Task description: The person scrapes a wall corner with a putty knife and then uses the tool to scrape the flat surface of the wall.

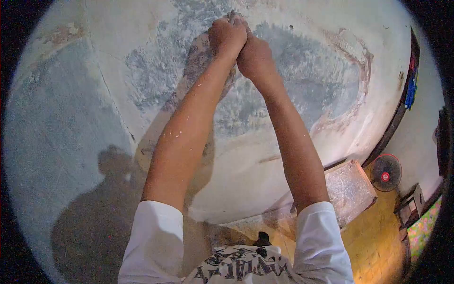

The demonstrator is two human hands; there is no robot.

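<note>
A small, dark tool (232, 18), mostly hidden by the left hand (227, 37) and right hand (256, 57) clasped at it, shows its end over the upper part of a gray patch (326, 90). The wall (236, 175) is off-white and stained; rough brownish edges curve along the patch's right side, and a thin, dark crack (108, 86) slants down left of the patch.

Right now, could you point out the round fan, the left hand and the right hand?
Round fan (385, 177): head view, on its red centre.
Left hand (227, 38): head view, on its back.
Right hand (256, 57): head view, on its back.
</note>
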